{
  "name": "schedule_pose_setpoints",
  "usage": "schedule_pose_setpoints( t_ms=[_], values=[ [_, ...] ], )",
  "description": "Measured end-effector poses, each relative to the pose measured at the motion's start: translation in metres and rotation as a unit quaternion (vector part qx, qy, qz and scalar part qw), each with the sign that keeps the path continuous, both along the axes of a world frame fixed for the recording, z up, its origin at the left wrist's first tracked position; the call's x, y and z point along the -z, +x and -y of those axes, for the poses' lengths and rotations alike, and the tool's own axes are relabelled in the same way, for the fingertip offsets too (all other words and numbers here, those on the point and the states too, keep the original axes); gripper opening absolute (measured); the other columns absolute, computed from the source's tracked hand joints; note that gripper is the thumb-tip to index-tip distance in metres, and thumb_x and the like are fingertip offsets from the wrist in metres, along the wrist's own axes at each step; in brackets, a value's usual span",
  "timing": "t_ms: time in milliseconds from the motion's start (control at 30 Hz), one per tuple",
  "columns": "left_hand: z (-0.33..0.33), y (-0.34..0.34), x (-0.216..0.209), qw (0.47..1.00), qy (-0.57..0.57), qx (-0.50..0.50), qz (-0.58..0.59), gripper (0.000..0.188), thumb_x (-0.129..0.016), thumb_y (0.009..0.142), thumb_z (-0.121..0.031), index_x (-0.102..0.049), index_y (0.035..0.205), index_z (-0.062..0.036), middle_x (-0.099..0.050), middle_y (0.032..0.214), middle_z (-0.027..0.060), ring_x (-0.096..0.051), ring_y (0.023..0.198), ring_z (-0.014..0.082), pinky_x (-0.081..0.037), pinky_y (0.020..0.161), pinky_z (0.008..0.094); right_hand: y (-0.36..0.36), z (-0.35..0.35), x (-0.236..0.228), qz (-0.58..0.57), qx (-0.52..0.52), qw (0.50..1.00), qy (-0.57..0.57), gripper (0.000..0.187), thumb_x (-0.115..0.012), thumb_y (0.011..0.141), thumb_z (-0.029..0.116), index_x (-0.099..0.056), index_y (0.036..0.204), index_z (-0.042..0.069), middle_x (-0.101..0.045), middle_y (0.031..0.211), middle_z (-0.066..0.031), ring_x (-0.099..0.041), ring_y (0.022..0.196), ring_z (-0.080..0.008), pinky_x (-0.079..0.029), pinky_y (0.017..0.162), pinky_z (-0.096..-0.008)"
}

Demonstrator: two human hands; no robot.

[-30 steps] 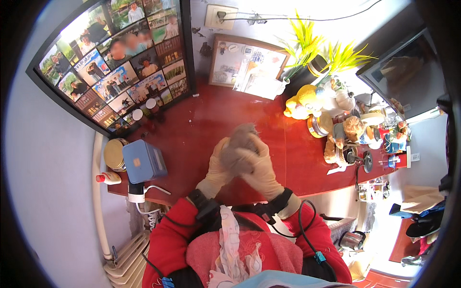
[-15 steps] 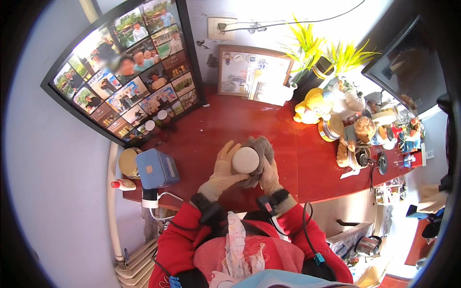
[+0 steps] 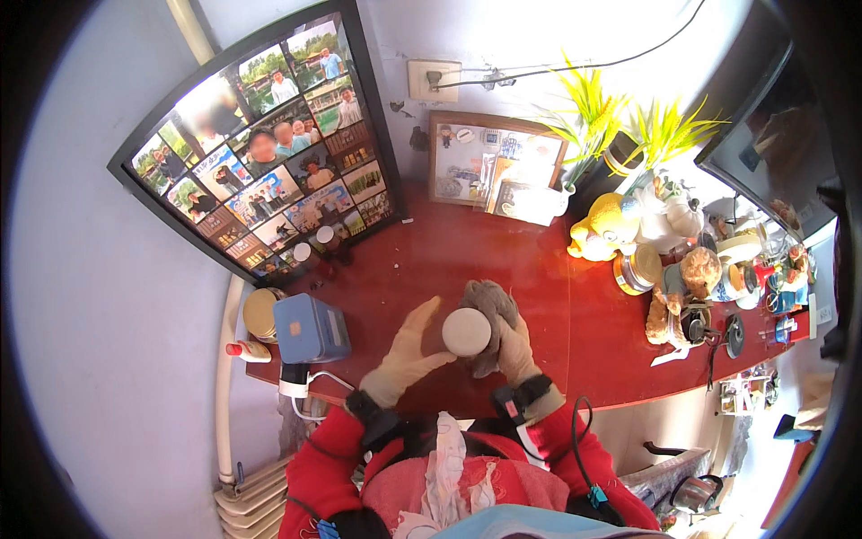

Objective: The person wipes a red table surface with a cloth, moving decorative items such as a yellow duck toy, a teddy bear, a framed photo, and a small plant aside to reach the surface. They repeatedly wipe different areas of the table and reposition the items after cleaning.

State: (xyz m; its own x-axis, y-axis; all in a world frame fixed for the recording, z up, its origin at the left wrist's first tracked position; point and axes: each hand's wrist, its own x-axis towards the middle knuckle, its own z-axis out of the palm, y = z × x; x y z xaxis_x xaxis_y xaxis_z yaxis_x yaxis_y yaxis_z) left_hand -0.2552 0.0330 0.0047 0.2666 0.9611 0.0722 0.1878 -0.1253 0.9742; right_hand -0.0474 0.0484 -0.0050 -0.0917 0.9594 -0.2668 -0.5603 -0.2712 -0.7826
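Note:
A round white-lidded container (image 3: 466, 332) stands over the red desk in front of me, seen from above; its body is mostly hidden under the lid. On its left, my left hand (image 3: 406, 357), in a pale glove, has its fingers stretched out and thumb apart, with a gap between fingers and lid; the thumb tip comes close to the lid's lower edge. My gloved right hand (image 3: 518, 353) grips a crumpled grey cloth (image 3: 490, 299) and presses it to the container's right side.
Left of my hands stand a blue box (image 3: 311, 330), a gold-lidded tin (image 3: 260, 314) and a large photo frame (image 3: 386, 171). Two white-capped bottles (image 3: 325, 235) stand before it. A yellow figurine (image 3: 606, 226), potted plants (image 3: 620, 148) and a teddy bear (image 3: 699, 269) crowd the right side of the desk (image 3: 485, 242).
My left hand's fingers have come away from the container and spread apart. My right hand still holds the cloth against it. The whole view has shifted slightly.

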Motion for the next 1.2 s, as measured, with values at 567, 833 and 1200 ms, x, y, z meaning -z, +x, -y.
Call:
schedule_pose_setpoints(
  t_ms=[567,833,1200],
  values=[
    [0.053,0.013,0.015,0.998,-0.033,-0.056,-0.003,0.09,-0.075,0.079,0.008,-0.029,0.154,-0.0092,-0.048,0.147,0.0146,-0.05,0.133,0.0241,-0.041,0.113,0.0391,-0.013,0.038,0.024,0.022,0.033,0.998,-0.058,0.037,-0.059,0.095,0.008,-0.056,0.132,0.002,-0.064,0.126,-0.0087,-0.061,0.116,-0.0198,-0.05,0.1,-0.0366],
    [0.054,0.025,0.016,0.959,-0.183,0.005,0.217,0.099,-0.079,0.07,0.015,-0.031,0.151,-0.016,-0.05,0.141,0.0051,-0.049,0.131,0.0192,-0.046,0.108,0.0376,-0.02,-0.004,-0.001,-0.079,-0.171,0.977,-0.103,0.032,-0.065,0.091,0.012,-0.063,0.122,0.004,-0.066,0.113,-0.0027,-0.063,0.102,-0.0161,-0.052,0.087,-0.0327],
    [0.07,-0.071,-0.036,0.935,-0.13,-0.264,0.197,0.099,-0.078,0.06,0.011,-0.036,0.148,-0.0068,-0.049,0.146,0.0128,-0.048,0.135,0.0278,-0.037,0.116,0.0446,0.154,0.028,0.081,0.559,0.268,0.783,0.047,0.04,-0.077,0.078,0.023,-0.066,0.111,0.004,-0.064,0.121,-0.0164,-0.06,0.112,-0.0312,-0.047,0.097,-0.0444]
  ],
)
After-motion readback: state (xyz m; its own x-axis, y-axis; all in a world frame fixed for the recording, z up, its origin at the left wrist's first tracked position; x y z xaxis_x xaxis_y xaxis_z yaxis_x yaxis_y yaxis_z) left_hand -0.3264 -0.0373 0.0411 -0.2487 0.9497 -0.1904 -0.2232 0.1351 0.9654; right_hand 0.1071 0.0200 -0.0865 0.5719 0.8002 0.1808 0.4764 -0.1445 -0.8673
